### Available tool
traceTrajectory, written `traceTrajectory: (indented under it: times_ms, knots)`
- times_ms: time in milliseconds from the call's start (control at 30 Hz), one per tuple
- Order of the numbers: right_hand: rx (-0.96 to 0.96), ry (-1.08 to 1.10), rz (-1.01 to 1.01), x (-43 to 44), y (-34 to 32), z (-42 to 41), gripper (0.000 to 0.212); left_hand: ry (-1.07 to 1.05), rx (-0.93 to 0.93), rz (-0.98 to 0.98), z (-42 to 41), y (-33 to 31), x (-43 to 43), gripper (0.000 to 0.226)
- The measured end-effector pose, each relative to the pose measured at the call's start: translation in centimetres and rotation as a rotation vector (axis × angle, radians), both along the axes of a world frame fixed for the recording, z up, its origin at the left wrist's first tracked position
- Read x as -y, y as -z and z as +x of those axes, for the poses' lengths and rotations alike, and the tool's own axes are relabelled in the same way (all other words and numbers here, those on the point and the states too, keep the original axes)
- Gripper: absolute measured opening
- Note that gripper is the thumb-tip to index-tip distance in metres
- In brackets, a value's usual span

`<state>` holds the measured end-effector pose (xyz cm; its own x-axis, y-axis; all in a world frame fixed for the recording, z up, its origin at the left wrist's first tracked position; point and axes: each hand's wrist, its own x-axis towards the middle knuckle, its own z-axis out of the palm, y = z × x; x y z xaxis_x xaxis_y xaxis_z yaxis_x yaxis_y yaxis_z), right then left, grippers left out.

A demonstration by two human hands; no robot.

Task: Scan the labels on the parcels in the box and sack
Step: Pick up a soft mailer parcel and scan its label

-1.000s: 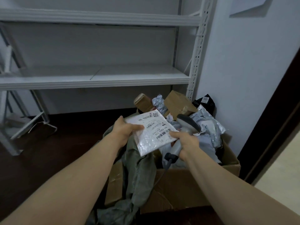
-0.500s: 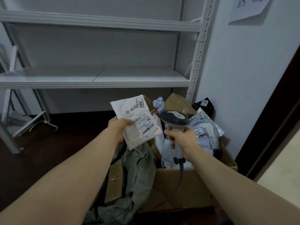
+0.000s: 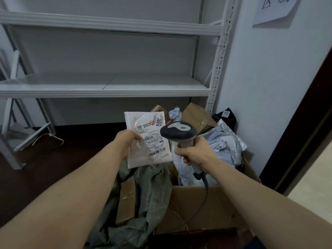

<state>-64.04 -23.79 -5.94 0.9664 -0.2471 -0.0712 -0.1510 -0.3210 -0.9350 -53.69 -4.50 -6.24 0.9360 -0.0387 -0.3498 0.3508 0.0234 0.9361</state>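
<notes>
Your left hand [image 3: 128, 144] pinches the white parcel [image 3: 149, 141], thumb curled over its left edge, now tipped upright above the sack [image 3: 152, 191] after lying flat 1 second ago. The scanner [image 3: 177, 133] has risen beside the label, your right hand [image 3: 195, 153] wrapped round its handle over the box [image 3: 206, 203]. This parcel's scan comes next; the scanner's window, hidden here, may not yet face the label.

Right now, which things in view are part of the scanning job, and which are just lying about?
Job: white parcel in left hand; scanner in right hand; cardboard box; grey-green sack.
Lying about: white shelf rack; paper sheet on wall; metal frame on floor.
</notes>
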Motion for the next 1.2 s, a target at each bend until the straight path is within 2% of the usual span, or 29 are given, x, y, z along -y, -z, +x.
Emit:
traceTrajectory:
  times_ms: [133, 300, 1033, 1200]
  knots:
    - [0.022, -0.009, -0.086, 0.4, -0.1, 0.2, 0.016, 0.033, 0.049, 0.131, 0.0, -0.5, -0.5, 0.018]
    - [0.027, -0.042, -0.182, 0.9, 0.1, -0.1, 0.019, 0.027, 0.09, 0.238, 0.2, -1.0, -0.9, 0.016]
    - [0.086, -0.067, -0.328, 1.1, 0.5, 0.0, 0.02, -0.014, 0.074, 0.274, 1.2, -0.7, -2.1, 0.012]
    - [0.037, -0.073, -0.257, 1.0, 0.8, 0.0, 0.014, -0.06, 0.083, 0.3, 1.3, -0.1, -2.2, 0.013]
